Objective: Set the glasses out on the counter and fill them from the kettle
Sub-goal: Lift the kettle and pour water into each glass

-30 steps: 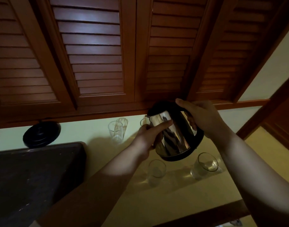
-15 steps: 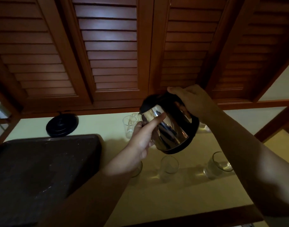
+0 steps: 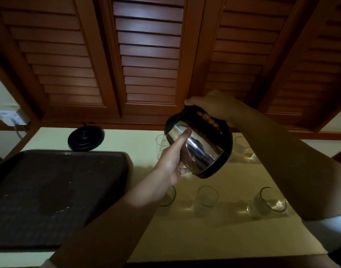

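Head view: right fingers [image 3: 208, 118] wrapped around the black handle of the kettle [image 3: 199, 147], right hand [image 3: 214, 106] clenched on it, kettle held tilted in the air above the bench [image 3: 204, 235]. Left hand [image 3: 172, 159] laid flat against the steel side, fingers extended, steadying rather than gripping. Below, along the near edge of the bench, three glasses: one [image 3: 168, 196] half hidden by the left wrist, one [image 3: 207, 198] in the middle, one [image 3: 269, 202] toward the right. More glasses [image 3: 161, 142] at the back edge, behind the kettle. Dark tray [image 3: 49, 194] filling the left end; round black kettle base [image 3: 86, 139] at the back left corner. Louvred wooden doors [image 3: 146, 55] overhead, wall socket [image 3: 10, 118] at far left. Against half a second earlier: grip unchanged, tray, base and socket further into frame.
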### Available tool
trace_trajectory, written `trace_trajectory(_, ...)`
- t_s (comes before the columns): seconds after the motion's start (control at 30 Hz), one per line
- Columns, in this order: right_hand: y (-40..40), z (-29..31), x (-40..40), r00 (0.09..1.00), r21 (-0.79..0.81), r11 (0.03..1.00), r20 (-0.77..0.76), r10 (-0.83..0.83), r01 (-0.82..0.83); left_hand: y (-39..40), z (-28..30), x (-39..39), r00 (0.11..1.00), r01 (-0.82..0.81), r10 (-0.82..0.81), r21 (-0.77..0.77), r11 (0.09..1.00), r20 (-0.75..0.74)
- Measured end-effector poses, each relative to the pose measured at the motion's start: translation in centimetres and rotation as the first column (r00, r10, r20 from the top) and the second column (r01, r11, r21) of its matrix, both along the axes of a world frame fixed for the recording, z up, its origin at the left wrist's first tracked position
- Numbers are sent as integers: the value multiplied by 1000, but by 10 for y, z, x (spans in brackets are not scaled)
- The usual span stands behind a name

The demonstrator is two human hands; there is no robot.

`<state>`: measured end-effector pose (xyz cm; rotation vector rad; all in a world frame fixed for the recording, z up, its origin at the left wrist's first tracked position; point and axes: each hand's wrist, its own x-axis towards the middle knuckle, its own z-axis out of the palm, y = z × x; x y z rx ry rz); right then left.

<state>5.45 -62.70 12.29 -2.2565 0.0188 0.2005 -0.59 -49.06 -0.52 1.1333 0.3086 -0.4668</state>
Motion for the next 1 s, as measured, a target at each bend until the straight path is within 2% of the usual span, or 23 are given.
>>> trace_trajectory(0.2, 5, 4, 9, 999, -39, 999, -52, 1, -3, -1, 3, 0, 1000, -4, 4, -10, 1000, -22)
trace_trajectory(0.73, 14, 15, 18, 998, -149, 988, -50, 43, -50, -9, 4, 6, 998, -46, 41, -94, 995, -45)
trace_trajectory(1.0, 15, 16, 21, 997, -156, 986, -64, 42, -51, -10, 5, 5, 998, -44, 40, -98, 994, -45)
